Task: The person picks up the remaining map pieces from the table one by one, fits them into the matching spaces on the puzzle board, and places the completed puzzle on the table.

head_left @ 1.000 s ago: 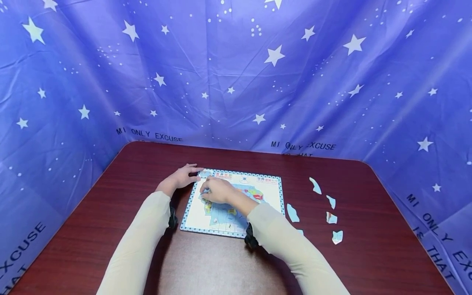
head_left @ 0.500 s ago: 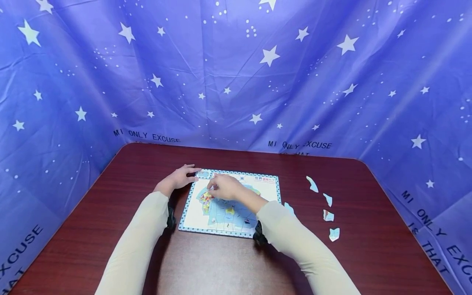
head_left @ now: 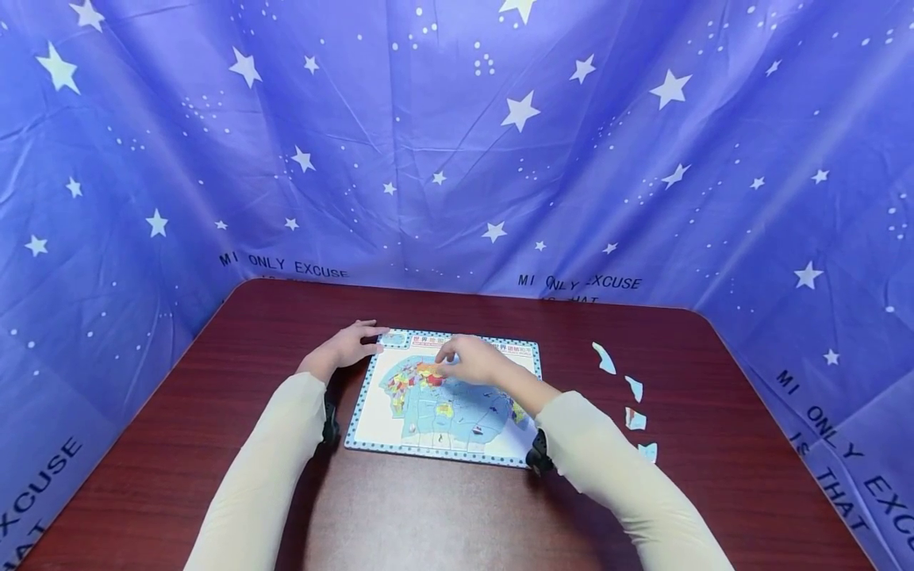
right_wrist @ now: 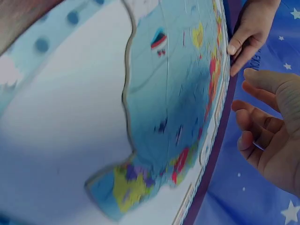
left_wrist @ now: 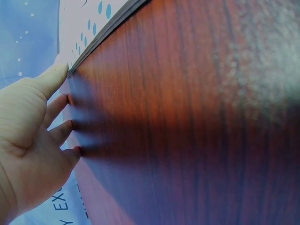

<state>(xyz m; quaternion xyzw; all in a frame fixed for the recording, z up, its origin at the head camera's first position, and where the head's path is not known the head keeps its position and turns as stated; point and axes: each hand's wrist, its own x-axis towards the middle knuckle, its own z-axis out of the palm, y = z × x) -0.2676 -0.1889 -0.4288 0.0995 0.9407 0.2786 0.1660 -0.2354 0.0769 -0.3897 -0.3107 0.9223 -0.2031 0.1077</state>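
A world map puzzle board (head_left: 367,420) with a blue dotted border lies on the table. Map pieces (head_left: 444,410) fit together across its middle, with bare white tray around them. My left hand (head_left: 348,346) is at the board's far left corner; in the left wrist view its thumb (left_wrist: 52,79) lies at the board's edge and the other fingers spread on the table side. My right hand (head_left: 474,361) hovers over the upper middle of the board. In the right wrist view its fingers (right_wrist: 255,117) are loosely bent, holding nothing.
Several loose puzzle pieces (head_left: 634,388) lie on the dark red wooden table (head_left: 400,515) right of the board. My right sleeve (head_left: 614,468) overlaps the nearest one. A blue star-printed curtain (head_left: 400,119) hangs behind the table.
My right hand has moved right across the board, from the map's left side to its upper middle, uncovering coloured pieces there. My right sleeve now covers the nearer loose pieces. The left hand stays put.
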